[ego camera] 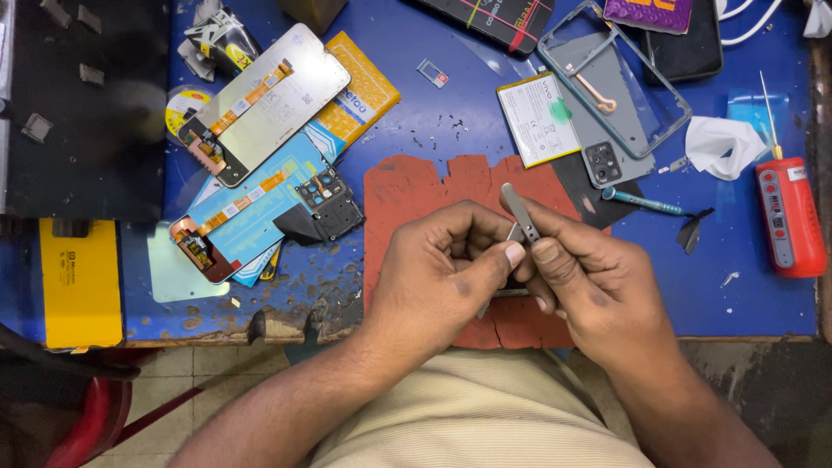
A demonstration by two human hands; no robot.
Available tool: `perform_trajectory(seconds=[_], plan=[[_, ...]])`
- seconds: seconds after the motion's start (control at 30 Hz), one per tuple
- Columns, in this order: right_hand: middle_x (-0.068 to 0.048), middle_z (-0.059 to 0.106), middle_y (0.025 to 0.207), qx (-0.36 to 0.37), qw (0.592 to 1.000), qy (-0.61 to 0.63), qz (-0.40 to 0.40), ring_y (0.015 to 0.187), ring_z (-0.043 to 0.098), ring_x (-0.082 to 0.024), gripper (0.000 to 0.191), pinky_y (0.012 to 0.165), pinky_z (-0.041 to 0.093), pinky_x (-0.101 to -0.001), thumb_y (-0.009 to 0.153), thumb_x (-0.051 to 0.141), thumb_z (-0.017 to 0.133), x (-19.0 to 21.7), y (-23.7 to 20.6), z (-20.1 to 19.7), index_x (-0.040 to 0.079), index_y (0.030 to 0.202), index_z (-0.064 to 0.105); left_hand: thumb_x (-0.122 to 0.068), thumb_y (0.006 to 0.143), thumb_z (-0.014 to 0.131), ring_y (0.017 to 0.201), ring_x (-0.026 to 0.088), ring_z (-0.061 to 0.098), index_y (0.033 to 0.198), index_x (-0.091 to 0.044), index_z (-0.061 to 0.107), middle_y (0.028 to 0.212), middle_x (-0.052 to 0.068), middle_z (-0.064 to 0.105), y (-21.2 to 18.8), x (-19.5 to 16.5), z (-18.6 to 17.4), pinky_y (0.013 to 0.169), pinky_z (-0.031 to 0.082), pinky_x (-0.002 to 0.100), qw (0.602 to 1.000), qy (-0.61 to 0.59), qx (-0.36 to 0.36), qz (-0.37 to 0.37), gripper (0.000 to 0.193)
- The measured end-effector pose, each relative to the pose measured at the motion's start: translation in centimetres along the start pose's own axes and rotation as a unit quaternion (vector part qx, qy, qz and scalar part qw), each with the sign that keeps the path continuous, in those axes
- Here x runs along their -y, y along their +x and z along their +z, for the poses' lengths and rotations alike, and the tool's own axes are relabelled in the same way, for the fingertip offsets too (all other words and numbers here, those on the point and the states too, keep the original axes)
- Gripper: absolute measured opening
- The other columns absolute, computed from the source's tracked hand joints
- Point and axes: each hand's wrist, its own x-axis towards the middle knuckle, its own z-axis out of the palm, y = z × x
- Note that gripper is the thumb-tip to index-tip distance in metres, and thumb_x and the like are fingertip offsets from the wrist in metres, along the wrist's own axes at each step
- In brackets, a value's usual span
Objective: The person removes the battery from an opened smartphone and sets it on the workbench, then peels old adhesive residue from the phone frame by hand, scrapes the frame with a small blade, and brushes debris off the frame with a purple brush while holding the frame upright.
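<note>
Surface [433,113]: blue top, worn and chipped along the near edge, carrying everything listed.

Red mat [407,195]: cracked, lying directly beneath both hands.

Black mat [95,113]: far to the left of the hands, with small grey bits on it.

Yellow box [80,279]: flat, at the near left edge, well left of the left hand.

Screen panel [269,100]: silver back with an orange ribbon, up and left of the hands, resting on an orange packet [368,87].

Second screen panel [247,217]: blue back, just left of the left hand, with a black camera frame [329,204] lying on it.

Phone back shell [611,87]: grey, with a clear case over it, above the right hand.

Battery [537,117]: white, flat, just left of that shell, above the hands.

Electric screwdriver [789,217]: red body, thin bit pointing away, well right of the right hand.

White cloth [721,143]: crumpled, up and right of the right hand.

Blue-handled tool [641,202]: thin, just beyond the right hand.

Left hand [442,277]: grip clenched, thumb and forefinger pinched at the lower part of the tweezers; whether a small part sits there cannot be told.

Right hand [589,286]: grip clenched on the tweezers, touching the left hand.

Tweezers [520,212]: grey metal, rear end sticking up between the two hands, over the red mat.

SIM tray [432,73]: tiny, well above the hands.
</note>
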Motion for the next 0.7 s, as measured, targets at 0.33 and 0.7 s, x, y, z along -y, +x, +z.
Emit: perform_trajectory(seconds=[0.33,0.7], plan=[[0.001,0.066,0.083,0.005,0.998,-0.062,0.001,0.063,0.055,-0.005,0.045,0.054,0.045,-0.0198,0.102,0.017,0.058,0.0,-0.6,0.5,0.003,0.145,0.060,0.001,0.097,0.064,0.084,0.008,0.068,0.102,0.005,0.066,0.092,0.007,0.072,-0.6,0.8,-0.4,0.076,0.059,0.024,1.000,0.019,0.000,0.010,0.007],[-0.001,0.068,0.075,-0.041,0.985,-0.163,-0.027,0.059,0.058,-0.006,0.034,0.051,0.048,-0.0220,0.099,0.011,0.064,0.0,-0.7,1.3,0.004,0.133,0.068,0.001,0.098,0.064,0.077,0.006,0.067,0.098,0.002,0.065,0.087,0.005,0.070,-1.1,0.5,0.1,0.069,0.057,0.024,0.996,0.062,-0.017,0.059,0.001]])
